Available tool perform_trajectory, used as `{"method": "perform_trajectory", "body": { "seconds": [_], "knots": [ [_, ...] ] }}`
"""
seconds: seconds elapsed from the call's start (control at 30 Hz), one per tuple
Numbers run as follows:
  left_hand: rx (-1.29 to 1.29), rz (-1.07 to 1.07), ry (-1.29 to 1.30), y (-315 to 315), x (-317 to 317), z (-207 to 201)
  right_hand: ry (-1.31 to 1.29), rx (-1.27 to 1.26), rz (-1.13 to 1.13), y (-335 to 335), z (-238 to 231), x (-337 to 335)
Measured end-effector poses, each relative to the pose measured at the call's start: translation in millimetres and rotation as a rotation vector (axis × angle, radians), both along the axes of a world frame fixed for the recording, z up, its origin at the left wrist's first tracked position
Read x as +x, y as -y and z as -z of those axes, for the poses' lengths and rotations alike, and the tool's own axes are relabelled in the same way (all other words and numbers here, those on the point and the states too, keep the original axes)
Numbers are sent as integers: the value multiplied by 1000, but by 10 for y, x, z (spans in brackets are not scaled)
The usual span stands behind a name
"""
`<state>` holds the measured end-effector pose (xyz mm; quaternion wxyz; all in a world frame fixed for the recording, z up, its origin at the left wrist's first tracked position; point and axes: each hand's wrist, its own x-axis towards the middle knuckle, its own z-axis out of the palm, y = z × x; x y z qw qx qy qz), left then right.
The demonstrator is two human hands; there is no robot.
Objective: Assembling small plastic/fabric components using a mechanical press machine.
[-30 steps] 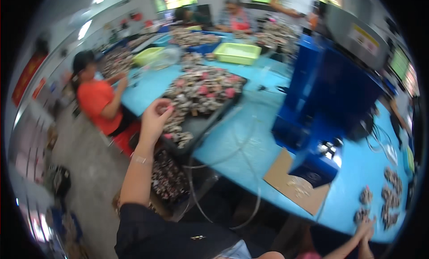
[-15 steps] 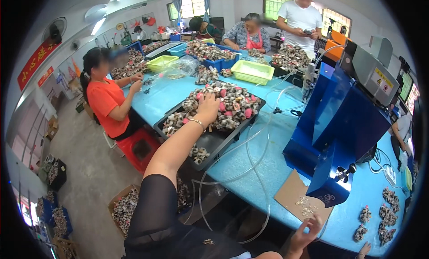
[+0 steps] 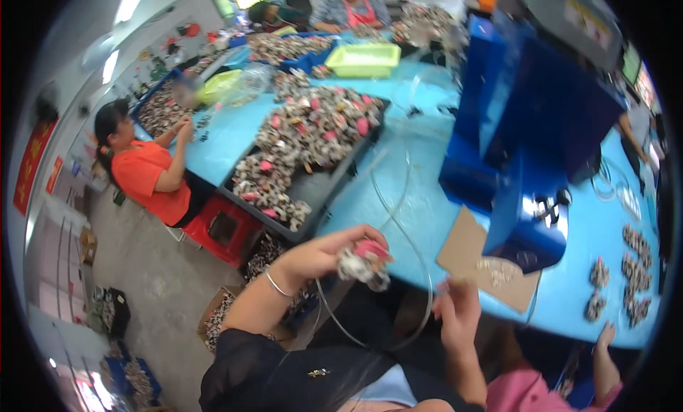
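Note:
Close to my body, my left hand [image 3: 316, 257] grips a small fluffy grey-and-white plush toy [image 3: 365, 267] with a pink part on top. Beyond it on the blue table stands a black tray [image 3: 334, 198] heaped with similar plush toys [image 3: 313, 131]. My right hand [image 3: 459, 318] is raised at the table's front edge, near a piece of cardboard [image 3: 459, 250] with small pale bits on it. Motion smears its fingers, so whether they hold anything cannot be seen. Above the cardboard rises a blue machine [image 3: 530, 234].
Thin clear tubing [image 3: 429, 287] loops between my hands. Several plush toys [image 3: 635, 284] lie at the table's right. A co-worker's hand [image 3: 606, 335] rests at the edge there. A person in orange [image 3: 153, 181] sits at the left; a yellow-green basket [image 3: 363, 60] stands farther back.
My left hand has come back from the heap in the tray toward my body, now with a plush toy in it. My right hand has risen slightly leftward. The whole view has shifted.

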<state>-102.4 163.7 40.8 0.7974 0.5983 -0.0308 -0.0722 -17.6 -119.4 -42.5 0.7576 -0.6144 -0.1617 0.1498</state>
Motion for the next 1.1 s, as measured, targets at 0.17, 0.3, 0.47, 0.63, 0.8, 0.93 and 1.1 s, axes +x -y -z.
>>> {"method": "perform_trajectory", "body": {
  "seconds": [0.17, 0.3, 0.47, 0.63, 0.8, 0.93, 1.1],
  "knots": [
    [-248, 180, -77, 585, 107, 667, -65, -23, -445, -215, -269, 281],
    [-222, 207, -126, 843, 164, 733, 395, -342, -478, 43, -457, 292],
    [111, 233, -143, 956, 328, 363, 1034, -407, -222, 196, -231, 44],
    [596, 344, -82, 1386, 443, 366, 706, -360, -282, 420, -68, 81],
    [247, 215, -97, 1442, 439, 642, 66, -134, -207, 556, 56, 67],
    [167, 234, -104, 1420, 310, 898, 169, -204, -167, 603, 52, 124],
    [-6, 80, -335, 1462, 233, 854, 265, -226, -102, 547, 86, 251]
  ]
}}
